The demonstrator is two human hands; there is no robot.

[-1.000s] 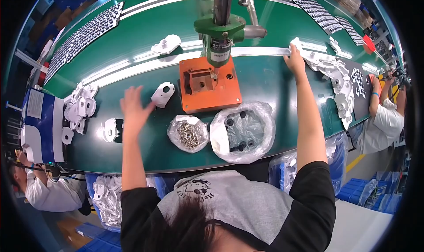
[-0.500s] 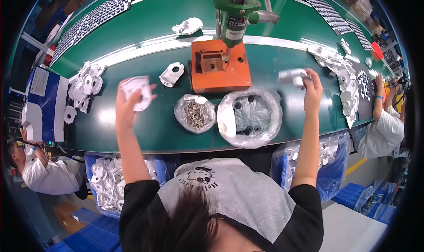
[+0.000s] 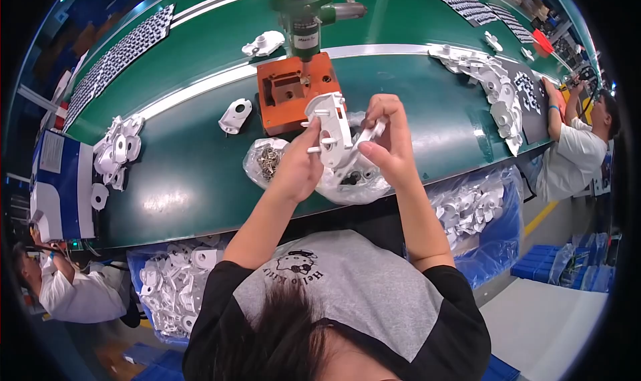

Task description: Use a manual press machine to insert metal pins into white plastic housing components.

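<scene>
My left hand point(image 3: 302, 164) grips a white plastic housing point(image 3: 332, 146) with several thin pegs, held up in front of the press. Close to its right side, my right hand point(image 3: 392, 144) pinches a second, smaller white plastic part point(image 3: 368, 138). The two parts meet or nearly meet; I cannot tell if they touch. Behind them stands a green press point(image 3: 304, 27) over an orange metal fixture point(image 3: 270, 87). Below the hands, a plastic-lined bowl point(image 3: 357, 193) with dark round pieces is partly covered, as is a bag of small brass-coloured screws or pins point(image 3: 268, 160).
One white housing point(image 3: 235, 116) lies left of the fixture, another point(image 3: 264, 44) behind it. White parts are heaped at left point(image 3: 119, 144) and right point(image 3: 497, 90). Blue lined bins point(image 3: 497, 237) stand below the table edge. Co-workers sit at both sides, one in a white shirt point(image 3: 579, 155).
Both hands have come together in the middle, bringing the two white parts side by side before the press. The whole view has shifted slightly, with the press now further left.
</scene>
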